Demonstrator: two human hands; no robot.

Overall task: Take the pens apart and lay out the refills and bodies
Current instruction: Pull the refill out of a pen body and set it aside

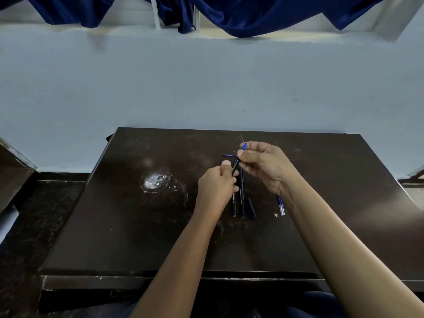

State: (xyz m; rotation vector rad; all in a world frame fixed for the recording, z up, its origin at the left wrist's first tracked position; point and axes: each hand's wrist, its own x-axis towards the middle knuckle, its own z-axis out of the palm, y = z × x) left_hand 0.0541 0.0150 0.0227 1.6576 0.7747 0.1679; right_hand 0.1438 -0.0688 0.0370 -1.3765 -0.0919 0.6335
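Observation:
Above the dark table (137,237), my left hand (216,187) grips the lower barrel of a black pen (235,167) tilted up to the right. My right hand (263,166) pinches that pen's blue tip section (244,146) between thumb and fingers. Two more black pen bodies (242,200) lie side by side on the table just below my hands, partly hidden by my left hand. A black cap (250,207) rests to their right. One blue refill (281,206) pokes out from under my right wrist. Another thin blue refill (228,155) lies left of my right thumb.
A whitish scuffed patch (154,181) marks the table left of my hands. The table's far edge meets a pale wall (206,88). Dark blue curtains (252,14) hang above. Dark flooring (34,226) lies to the left.

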